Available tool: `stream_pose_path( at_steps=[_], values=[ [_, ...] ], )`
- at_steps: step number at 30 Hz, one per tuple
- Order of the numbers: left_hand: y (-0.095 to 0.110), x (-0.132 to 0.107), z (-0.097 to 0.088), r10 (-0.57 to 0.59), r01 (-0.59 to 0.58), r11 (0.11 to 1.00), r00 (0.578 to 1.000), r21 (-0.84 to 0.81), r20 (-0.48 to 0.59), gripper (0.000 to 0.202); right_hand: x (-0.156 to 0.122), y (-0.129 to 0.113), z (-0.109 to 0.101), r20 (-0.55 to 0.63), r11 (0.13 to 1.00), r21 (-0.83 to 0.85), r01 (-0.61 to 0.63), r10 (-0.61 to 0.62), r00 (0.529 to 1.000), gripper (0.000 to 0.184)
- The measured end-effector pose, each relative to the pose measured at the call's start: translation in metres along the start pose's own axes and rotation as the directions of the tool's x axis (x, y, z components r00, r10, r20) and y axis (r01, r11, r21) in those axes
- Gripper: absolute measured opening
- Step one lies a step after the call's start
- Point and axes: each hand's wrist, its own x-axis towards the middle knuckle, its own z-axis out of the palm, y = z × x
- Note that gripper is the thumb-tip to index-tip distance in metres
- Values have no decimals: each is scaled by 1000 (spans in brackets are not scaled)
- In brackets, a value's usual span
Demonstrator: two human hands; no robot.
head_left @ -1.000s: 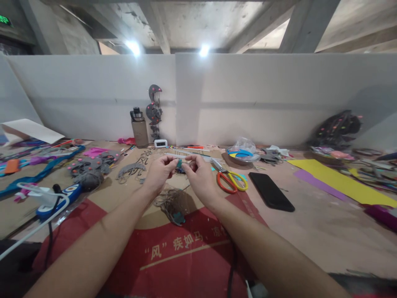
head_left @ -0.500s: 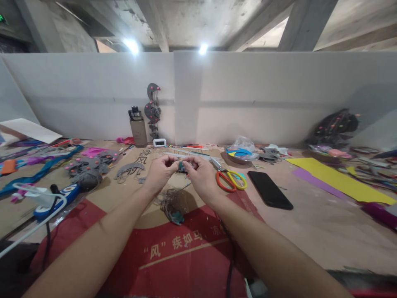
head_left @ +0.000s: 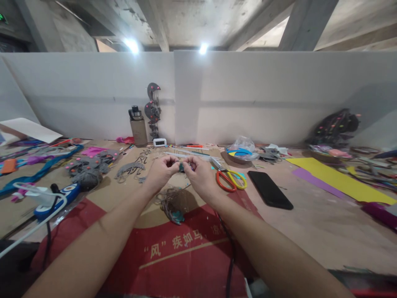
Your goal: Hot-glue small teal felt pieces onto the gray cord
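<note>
Above the cardboard, my left hand (head_left: pixel 161 171) and my right hand (head_left: pixel 200 176) meet with fingertips pinched. Between them is a small dark teal piece (head_left: pixel 181 167), mostly covered by the fingers; its kind is too small to make out. Below the hands lies a loose tangle of grey-brown thread (head_left: pixel 169 203) with a teal scrap (head_left: pixel 178 217) at its near end. Scissors (head_left: pixel 228 181) with one red and one yellow handle rest just right of my right hand. Left of my left hand is a grey curved cutout (head_left: pixel 130 169) with threads.
A black phone (head_left: pixel 269 190) lies right of the scissors. Behind stand a bottle (head_left: pixel 138 129), a small white clock (head_left: pixel 159 142) and a bowl (head_left: pixel 245 157). At left are a blue power strip (head_left: pixel 70 194) with a white cable and grey pieces with pink dots (head_left: pixel 89 163). Yellow paper (head_left: pixel 341 178) lies right.
My fingers have shifted slightly around the teal piece, and less of it shows now. Both arms and the things on the table stay where they were.
</note>
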Motion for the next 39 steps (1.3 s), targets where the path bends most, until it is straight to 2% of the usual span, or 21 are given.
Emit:
stream_pose_path(
  at_steps=[5, 10, 13, 17, 20, 23, 25, 28, 31, 39],
  values=[
    [4, 1, -7, 0, -6, 995, 998, 95, 70, 14, 1, 3, -3, 78, 999, -17, 49, -48, 996, 24],
    [8, 0, -9, -1, -14, 988, 995, 151, 103, 15, 0, 5, -1, 107, 999, -11, 31, -30, 994, 23],
    [4, 1, -9, -38, 25, 994, 992, 107, 123, 18, 1, 8, 2, 113, 998, 56, -10, 4, 994, 22],
    [0, 4, -13, -164, 170, 985, 966, -12, 198, 28, 5, 12, 4, 133, 974, 178, -136, 113, 985, 20],
    [2, 7, -16, -173, 201, 974, 956, -101, 238, 35, 9, 16, 4, 122, 941, 252, -226, 201, 972, 20],
    [2, 10, -19, -161, 197, 956, 972, -219, 173, 38, 11, 21, 3, 117, 906, 316, -283, 259, 959, 22],
    [-1, 12, -21, -196, 208, 940, 978, -270, 73, 30, 12, 23, 4, 122, 888, 340, -309, 284, 951, 24],
    [-9, 16, -25, -278, 250, 913, 959, -322, -45, 16, 11, 22, 4, 131, 874, 358, -329, 302, 944, 27],
    [-16, 19, -29, -304, 257, 888, 950, -382, -67, 17, 10, 20, 5, 137, 873, 367, -322, 291, 947, 28],
    [-19, 20, -28, -239, 215, 937, 970, -277, -54, 37, 15, 26, 7, 91, 869, 374, -323, 312, 946, 27]
  ],
)
